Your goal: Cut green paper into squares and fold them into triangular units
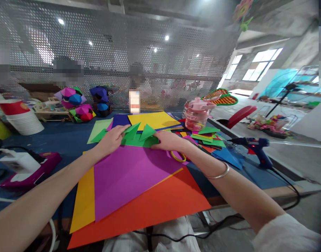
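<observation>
A green folded paper (pixel 134 139) with pointed, raised flaps lies across the top of a purple sheet (pixel 134 175). At its left side, my left hand (pixel 113 138) has its fingers closed on a flap. My right hand (pixel 167 141) grips the right end, thumb near the lower edge. Beneath the purple sheet are a yellow-orange sheet (pixel 84 196) and a red-orange sheet (pixel 155 206) that overhangs the table's front edge. By my right wrist a yellow handle loop (pixel 178 158), seemingly of scissors, shows partly. Behind my hands lies a stack topped by a yellow sheet (pixel 155 120).
Coloured paper pieces (pixel 207 136) and a pink jug (pixel 197 113) stand to the right, with a blue glue gun (pixel 255 147) and its cord beyond. Leftward are stacked paper cups (pixel 24 120), a purple power strip (pixel 47 164) and faceted paper models (pixel 76 103).
</observation>
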Action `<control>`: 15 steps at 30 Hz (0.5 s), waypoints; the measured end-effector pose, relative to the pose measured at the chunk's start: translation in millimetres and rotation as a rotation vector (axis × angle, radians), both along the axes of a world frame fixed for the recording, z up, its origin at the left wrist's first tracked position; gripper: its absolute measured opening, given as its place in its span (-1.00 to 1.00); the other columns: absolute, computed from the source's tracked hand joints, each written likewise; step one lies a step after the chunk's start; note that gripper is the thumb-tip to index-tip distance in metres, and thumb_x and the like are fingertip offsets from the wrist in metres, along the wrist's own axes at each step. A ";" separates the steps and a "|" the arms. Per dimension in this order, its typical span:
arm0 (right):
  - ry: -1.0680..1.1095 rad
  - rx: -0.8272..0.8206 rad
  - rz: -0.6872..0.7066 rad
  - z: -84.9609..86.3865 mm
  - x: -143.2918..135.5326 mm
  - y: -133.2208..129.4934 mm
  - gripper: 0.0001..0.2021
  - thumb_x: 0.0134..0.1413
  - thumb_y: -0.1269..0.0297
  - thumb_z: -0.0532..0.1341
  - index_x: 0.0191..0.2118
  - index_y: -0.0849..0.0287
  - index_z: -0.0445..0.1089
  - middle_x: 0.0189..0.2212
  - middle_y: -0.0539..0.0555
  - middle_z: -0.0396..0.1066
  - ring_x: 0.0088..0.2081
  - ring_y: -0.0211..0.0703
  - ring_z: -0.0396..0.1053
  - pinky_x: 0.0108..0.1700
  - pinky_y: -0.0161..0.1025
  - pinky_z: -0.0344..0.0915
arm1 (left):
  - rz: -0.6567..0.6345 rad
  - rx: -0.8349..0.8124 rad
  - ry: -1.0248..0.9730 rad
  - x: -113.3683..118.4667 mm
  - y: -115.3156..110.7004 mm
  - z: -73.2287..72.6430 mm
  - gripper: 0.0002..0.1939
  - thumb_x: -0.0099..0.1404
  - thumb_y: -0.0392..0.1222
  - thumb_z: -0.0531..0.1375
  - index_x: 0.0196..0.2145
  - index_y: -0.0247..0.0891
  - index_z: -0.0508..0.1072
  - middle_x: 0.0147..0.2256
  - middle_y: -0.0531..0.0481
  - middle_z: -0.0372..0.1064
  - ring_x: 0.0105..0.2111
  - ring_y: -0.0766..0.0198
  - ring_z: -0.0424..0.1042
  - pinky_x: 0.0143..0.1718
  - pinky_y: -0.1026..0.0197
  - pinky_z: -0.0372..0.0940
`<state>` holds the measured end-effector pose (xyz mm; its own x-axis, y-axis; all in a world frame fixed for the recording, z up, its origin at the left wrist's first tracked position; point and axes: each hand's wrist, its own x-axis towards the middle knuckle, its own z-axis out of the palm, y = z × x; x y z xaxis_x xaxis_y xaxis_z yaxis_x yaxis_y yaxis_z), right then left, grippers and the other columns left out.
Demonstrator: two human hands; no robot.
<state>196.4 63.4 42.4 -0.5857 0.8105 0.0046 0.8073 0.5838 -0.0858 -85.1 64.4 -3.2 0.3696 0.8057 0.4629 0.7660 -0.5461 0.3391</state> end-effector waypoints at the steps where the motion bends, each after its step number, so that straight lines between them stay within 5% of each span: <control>1: -0.028 0.005 0.018 -0.6 0.0 -0.7 -0.61 0.23 0.03 0.30 0.03 0.20 0.51 -0.05 0.27 0.58 -0.02 0.11 0.52 -0.11 -0.20 0.31 | -0.002 -0.003 -0.002 1.3 0.4 -0.6 -0.46 0.47 -0.16 -0.09 0.32 -0.24 0.30 0.12 -0.21 0.39 0.13 0.04 0.37 0.20 -0.03 0.22; 9: -0.184 0.024 0.136 7.6 0.2 -14.5 -0.64 0.32 0.06 0.21 -0.04 0.26 0.54 -0.15 0.32 0.60 -0.13 0.12 0.56 -0.18 -0.18 0.30 | 0.027 -0.078 -0.052 9.3 7.6 -0.8 -0.42 0.46 -0.06 -0.07 0.29 -0.36 0.35 -0.04 -0.26 0.46 0.01 -0.04 0.45 0.10 -0.10 0.30; 15: -0.187 0.050 0.240 5.7 1.2 -54.5 -0.59 0.33 -0.02 0.21 0.03 0.24 0.51 -0.14 0.30 0.59 -0.11 0.14 0.55 -0.19 -0.16 0.31 | -0.053 -0.186 -0.088 17.3 10.4 -4.4 -0.30 0.41 0.07 0.03 0.38 -0.37 0.18 0.24 -0.37 0.33 0.17 -0.07 0.42 0.10 -0.06 0.37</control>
<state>197.6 8.8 48.1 -0.7547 0.6506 -0.0847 0.6452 0.7593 0.0845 -67.8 74.8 -7.6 0.3783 0.8611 0.3398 0.7013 -0.5062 0.5020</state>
